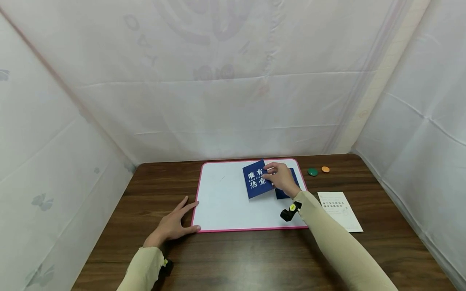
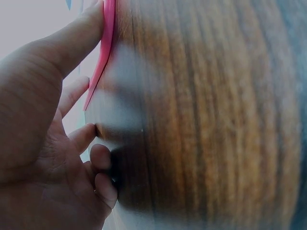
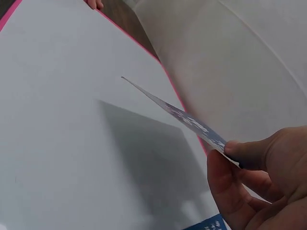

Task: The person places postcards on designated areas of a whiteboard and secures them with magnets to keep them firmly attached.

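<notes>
**Right hand lifts a blue card over the white board**

The left hand [image 1: 174, 226] lies nearest, flat on the brown counter [image 1: 255, 258] with its fingers spread and straight. Its thumb and fingertips touch the pink rim at the near left corner of the white board [image 1: 225, 202]; it holds nothing. In the left wrist view the thumb presses against this pink edge.

Farther away, the right hand [image 1: 282, 180] is over the far right part of the board. It pinches the blue card [image 1: 256, 180] with white characters at its right edge, between thumb and fingers. The right wrist view shows the card raised and tilted above the board, with its shadow on the white surface below. Under the right hand a second blue card [image 1: 285, 192] lies flat on the board, partly hidden by the hand.

To the right of the right forearm, a white printed sheet [image 1: 339, 210] lies on the counter beside the board. Beyond the right hand, past the far right corner of the board, a green disc [image 1: 312, 172] and an orange disc [image 1: 325, 169] sit near each other.
</notes>
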